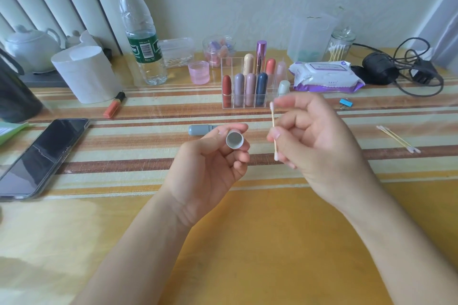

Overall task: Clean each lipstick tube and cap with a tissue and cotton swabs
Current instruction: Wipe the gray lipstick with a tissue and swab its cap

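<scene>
My left hand (pixel 210 163) holds a small grey lipstick cap (pixel 234 140) between thumb and fingers, its open end facing me. My right hand (pixel 314 138) pinches a cotton swab (pixel 273 129) upright, a little to the right of the cap and not touching it. The matching grey lipstick tube (pixel 199 129) lies on the table just behind my left hand. A clear organiser (pixel 247 86) behind it holds several lipsticks of different colours.
A phone (pixel 42 156) lies at the left, an orange marker (pixel 114 104) and a tissue roll (pixel 85 74) behind it. A water bottle (pixel 141 32), a wet wipes pack (pixel 324 77), a swab jar (pixel 340 44) and cables (pixel 409 69) line the back. Used swabs (pixel 399 138) lie at the right.
</scene>
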